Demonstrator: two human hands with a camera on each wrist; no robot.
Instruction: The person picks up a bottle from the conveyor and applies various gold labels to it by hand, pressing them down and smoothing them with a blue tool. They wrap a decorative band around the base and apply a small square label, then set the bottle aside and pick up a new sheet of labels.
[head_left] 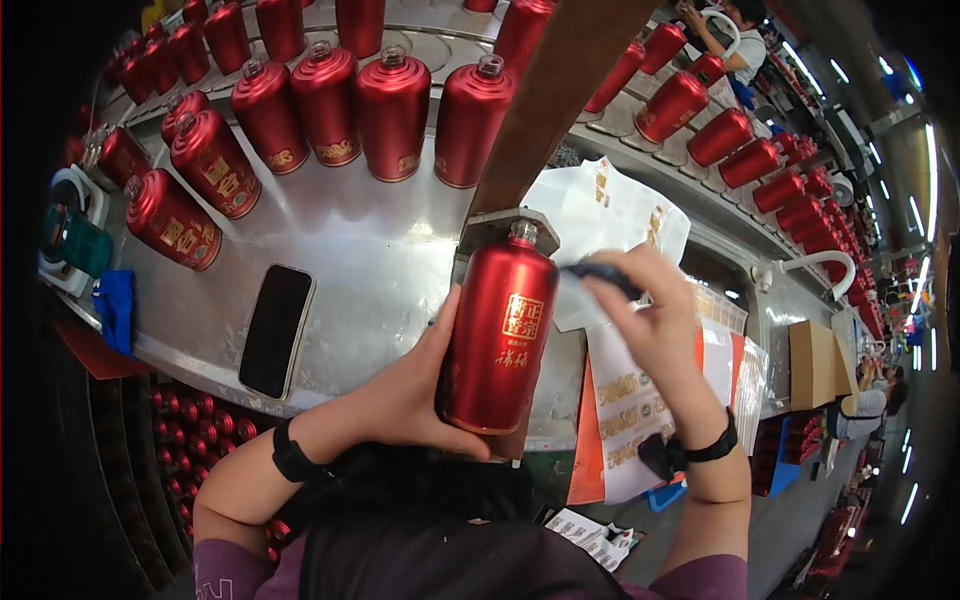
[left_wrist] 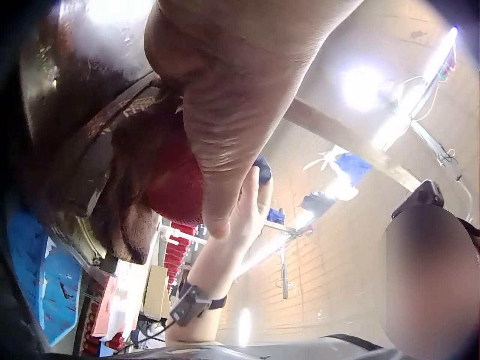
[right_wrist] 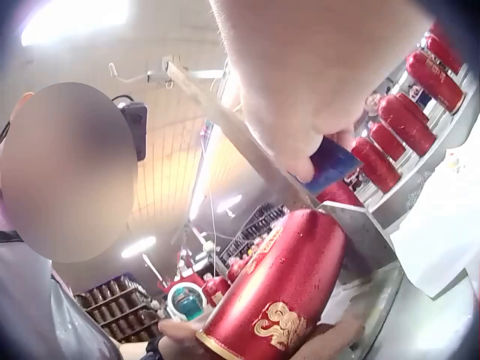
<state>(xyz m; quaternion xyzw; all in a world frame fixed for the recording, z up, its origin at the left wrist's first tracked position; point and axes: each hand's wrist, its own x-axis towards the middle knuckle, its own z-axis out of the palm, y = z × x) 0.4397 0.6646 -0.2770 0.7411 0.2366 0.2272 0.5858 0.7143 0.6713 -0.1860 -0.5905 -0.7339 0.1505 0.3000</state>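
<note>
A red bottle (head_left: 503,345) with gold lettering and a clear glass neck leans on a metal bracket (head_left: 512,222) at the post. The left hand (head_left: 405,395) holds it around its left side and base, thumb near the bottom; the bottle also shows in the right wrist view (right_wrist: 281,277). The right hand (head_left: 655,310) is raised to the right of the bottle, apart from it, pinching a small dark blue piece (right_wrist: 330,165) between thumb and fingers. In the left wrist view the left thumb (left_wrist: 217,202) lies against the red bottle (left_wrist: 174,176).
Several red bottles (head_left: 392,115) stand behind on the metal table (head_left: 360,240). A black phone (head_left: 277,330) lies at the left. White label sheets (head_left: 625,400) and orange sheets lie at the right, beside a brown post (head_left: 545,100). A conveyor with bottles runs behind.
</note>
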